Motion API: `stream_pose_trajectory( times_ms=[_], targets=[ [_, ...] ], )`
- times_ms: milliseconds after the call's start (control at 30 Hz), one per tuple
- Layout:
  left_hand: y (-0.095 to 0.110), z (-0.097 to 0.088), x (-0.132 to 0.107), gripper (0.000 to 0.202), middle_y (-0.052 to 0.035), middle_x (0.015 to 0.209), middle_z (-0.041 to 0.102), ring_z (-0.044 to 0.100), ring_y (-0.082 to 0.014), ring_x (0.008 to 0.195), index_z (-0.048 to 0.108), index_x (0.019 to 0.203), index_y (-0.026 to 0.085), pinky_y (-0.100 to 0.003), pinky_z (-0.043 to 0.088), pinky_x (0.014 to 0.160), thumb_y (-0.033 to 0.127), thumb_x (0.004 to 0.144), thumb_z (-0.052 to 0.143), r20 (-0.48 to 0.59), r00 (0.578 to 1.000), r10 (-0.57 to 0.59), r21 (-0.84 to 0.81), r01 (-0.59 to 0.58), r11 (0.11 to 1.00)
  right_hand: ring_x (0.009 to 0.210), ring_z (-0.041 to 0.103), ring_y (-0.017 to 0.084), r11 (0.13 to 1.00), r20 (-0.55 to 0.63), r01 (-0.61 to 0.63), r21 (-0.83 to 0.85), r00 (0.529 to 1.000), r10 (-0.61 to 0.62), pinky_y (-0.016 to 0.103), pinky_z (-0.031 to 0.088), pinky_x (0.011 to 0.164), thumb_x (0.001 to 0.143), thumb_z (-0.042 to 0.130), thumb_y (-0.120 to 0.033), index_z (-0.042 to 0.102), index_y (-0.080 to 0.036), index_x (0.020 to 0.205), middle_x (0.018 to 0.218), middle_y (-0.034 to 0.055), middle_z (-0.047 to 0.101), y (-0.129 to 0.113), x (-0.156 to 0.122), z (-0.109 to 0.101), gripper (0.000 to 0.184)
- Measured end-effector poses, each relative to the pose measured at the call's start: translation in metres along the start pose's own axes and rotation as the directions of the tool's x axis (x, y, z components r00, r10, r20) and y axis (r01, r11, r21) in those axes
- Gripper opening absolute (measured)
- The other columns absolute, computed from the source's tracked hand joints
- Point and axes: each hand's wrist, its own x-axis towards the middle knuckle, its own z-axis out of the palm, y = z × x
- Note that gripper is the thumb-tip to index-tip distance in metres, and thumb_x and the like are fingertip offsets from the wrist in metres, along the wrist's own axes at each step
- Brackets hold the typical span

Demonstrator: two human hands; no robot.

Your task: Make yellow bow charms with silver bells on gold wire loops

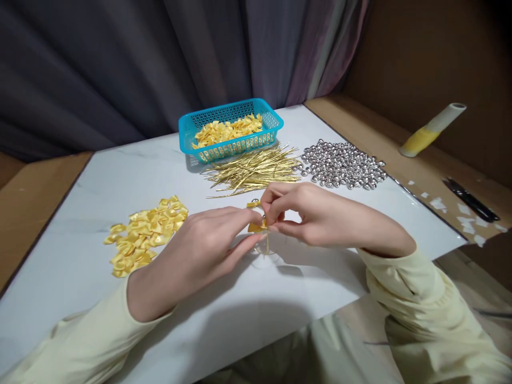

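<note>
My left hand (pixel 218 234) reaches in from the left, its thumb and finger closed on a small yellow ribbon bow (pixel 256 228). My right hand (pixel 306 213) pinches at the right side of that bow, covering part of it. A silver bead (pixel 264 218) shows at the bow's middle. Right behind the fingers lies another yellow bow (pixel 253 204) with a silver bead on it. Beneath the hands is a small clear round thing (pixel 266 253) whose kind I cannot make out. The fingertips partly hide the held bow.
Loose yellow bows (pixel 148 234) lie at the left. A blue basket (pixel 184 140) of yellow bows stands at the back, behind gold wire ties (pixel 256 169) and silver beads (pixel 342 164). At the right are a yellow-and-white tube (pixel 432 130), a black pen (pixel 472 200) and paper scraps (pixel 438 203).
</note>
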Motion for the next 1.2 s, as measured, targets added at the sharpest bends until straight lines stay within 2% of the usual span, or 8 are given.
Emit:
stream_pose_trajectory(
  times_ms=[100,267,533,767,967,1200],
  targets=[
    [0.0001,0.0001,0.001,0.015,-0.0034,0.081,0.071,0.068,-0.0179,0.07,0.06,0.099,0.015,-0.028,0.048,0.061,0.027,0.094,0.053,-0.001,1.0,0.017,0.01,-0.017,1.0,0.082,0.055,0.016,1.0,0.01,-0.004,0.01,1.0,0.004,0.027,0.043,0.072,0.078,0.054,0.006,0.065,-0.011,0.075,0.089,0.0057,0.059,-0.0001,0.0009,-0.0001,0.02],
    [-0.0004,0.0005,0.0005,0.011,-0.0054,0.09,0.072,0.069,-0.0192,0.079,0.059,0.101,0.016,-0.029,0.052,0.07,0.019,0.093,0.052,0.034,0.998,0.06,-0.024,-0.059,0.998,0.081,0.055,0.016,1.0,0.014,0.009,0.011,1.0,-0.009,0.027,0.044,0.072,0.077,0.052,0.006,0.063,-0.013,0.075,0.088,0.0054,0.059,-0.0004,0.0022,0.0008,0.021],
    [0.0025,0.0009,-0.0023,0.01,-0.0028,0.084,0.072,0.069,-0.0188,0.069,0.06,0.099,0.017,-0.029,0.048,0.061,0.021,0.093,0.052,0.041,0.999,0.026,0.098,-0.03,0.995,0.081,0.054,0.016,1.0,0.016,0.005,-0.012,1.0,-0.005,0.027,0.042,0.071,0.076,0.052,0.008,0.062,-0.013,0.074,0.088,0.0056,0.058,-0.0001,0.0019,0.0013,0.023],
    [0.0007,0.0026,-0.0017,0.011,-0.0017,0.079,0.072,0.068,-0.0179,0.066,0.059,0.096,0.018,-0.028,0.046,0.058,0.025,0.096,0.05,0.052,0.998,0.025,0.124,-0.031,0.992,0.08,0.054,0.016,1.0,0.035,0.005,-0.007,0.999,-0.004,0.027,0.043,0.071,0.078,0.051,0.006,0.064,-0.011,0.077,0.089,0.0066,0.058,-0.0002,0.0024,0.0013,0.021],
    [-0.0014,0.0021,-0.0029,0.013,-0.0029,0.085,0.072,0.068,-0.0172,0.069,0.059,0.096,0.019,-0.028,0.046,0.061,0.019,0.096,0.046,0.077,0.994,0.079,0.083,-0.085,0.993,0.081,0.054,0.016,1.0,0.038,0.009,-0.008,0.999,-0.009,0.027,0.043,0.072,0.078,0.052,0.006,0.063,-0.013,0.075,0.089,0.0062,0.058,0.0009,0.0023,0.0021,0.022],
    [-0.0022,0.0029,-0.005,0.015,-0.0004,0.076,0.071,0.066,-0.015,0.062,0.06,0.096,0.021,-0.025,0.046,0.058,0.024,0.096,0.046,0.089,0.996,0.001,0.086,-0.009,0.996,0.08,0.054,0.016,1.0,0.049,0.003,-0.008,0.999,-0.003,0.027,0.043,0.071,0.078,0.052,0.005,0.063,-0.014,0.075,0.089,0.0058,0.058,0.0017,0.0022,0.0025,0.022]
  ],
)
